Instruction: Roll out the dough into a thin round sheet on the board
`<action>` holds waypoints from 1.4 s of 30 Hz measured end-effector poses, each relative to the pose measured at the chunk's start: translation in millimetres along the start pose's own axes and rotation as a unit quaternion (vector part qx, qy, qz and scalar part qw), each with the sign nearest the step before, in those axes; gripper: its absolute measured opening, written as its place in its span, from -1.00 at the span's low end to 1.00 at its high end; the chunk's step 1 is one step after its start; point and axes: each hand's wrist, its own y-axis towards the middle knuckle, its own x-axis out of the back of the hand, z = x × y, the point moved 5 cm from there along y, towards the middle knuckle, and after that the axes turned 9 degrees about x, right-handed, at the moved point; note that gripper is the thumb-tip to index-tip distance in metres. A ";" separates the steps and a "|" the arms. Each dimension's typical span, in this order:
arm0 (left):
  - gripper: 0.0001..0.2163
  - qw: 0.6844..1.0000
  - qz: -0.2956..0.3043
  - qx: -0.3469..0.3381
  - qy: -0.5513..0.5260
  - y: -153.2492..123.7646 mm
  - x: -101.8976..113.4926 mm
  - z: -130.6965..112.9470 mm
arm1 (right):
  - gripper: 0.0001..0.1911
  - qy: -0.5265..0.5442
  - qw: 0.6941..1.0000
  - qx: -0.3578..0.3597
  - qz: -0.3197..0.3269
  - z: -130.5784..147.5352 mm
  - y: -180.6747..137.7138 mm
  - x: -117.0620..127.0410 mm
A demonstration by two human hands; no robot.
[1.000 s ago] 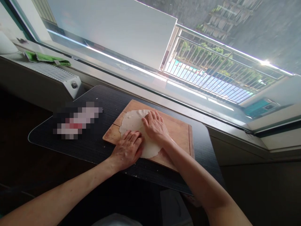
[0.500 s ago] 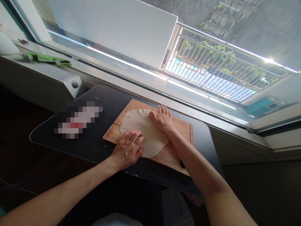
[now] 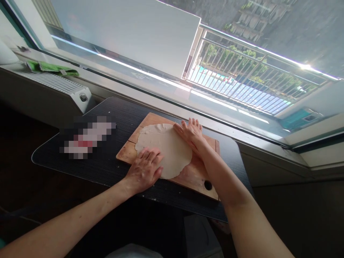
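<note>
A thin, pale sheet of rolled dough (image 3: 172,154) lies on a wooden cutting board (image 3: 197,177), its outline roughly round and slightly ragged. My left hand (image 3: 146,165) rests palm down on the dough's near left edge, fingers loosely bent and thumb apart. Over the dough's far right edge is my right hand (image 3: 192,130), fingers stretched out toward the window. Along that hand's left side runs a reddish-brown strip; I cannot tell whether it is bare board or a thin rod. No held object shows clearly in either hand.
The board sits on a dark table (image 3: 107,111) with rounded corners, scattered with small crumbs. A blurred-out pale and red item (image 3: 88,138) lies at left. Beyond are a radiator (image 3: 61,84) bearing a green cloth (image 3: 53,68), and a large window with a railing (image 3: 242,79) outside.
My right hand has shifted right and slightly away from me, uncovering more of the dough's right edge and the board's hole. My left hand stays at nearly the same spot on the dough.
</note>
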 end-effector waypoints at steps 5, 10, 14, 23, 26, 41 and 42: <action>-0.74 1.000 0.001 0.005 -0.009 0.5 1.0 -0.4 | -0.38 0.015 0.992 0.121 0.021 30.5 -23.9 -9.5; -0.73 1.000 0.002 0.005 -0.010 0.2 -0.2 0.7 | -0.34 -0.025 0.996 0.092 0.000 30.2 -21.2 -8.5; -0.73 1.000 -0.004 -0.006 0.003 -0.1 -0.9 0.5 | -0.45 -0.063 0.996 0.031 -0.053 -1.6 -0.5 18.6; -0.75 1.000 -0.021 -0.011 0.003 0.5 -1.0 1.3 | -0.71 -0.102 0.986 0.130 0.017 -3.2 -83.3 31.7; -0.75 1.000 -0.024 -0.013 0.002 0.4 -1.4 2.5 | -0.79 -0.085 0.984 0.152 0.041 -8.9 -91.4 31.6; -0.82 0.996 -0.068 0.032 -0.045 2.2 5.6 10.3 | -0.60 0.003 0.988 0.156 -0.013 -9.7 -83.1 25.0; -0.82 0.996 -0.072 0.033 -0.047 2.3 6.1 10.6 | -0.57 0.000 0.991 0.133 -0.029 -1.7 -75.2 22.0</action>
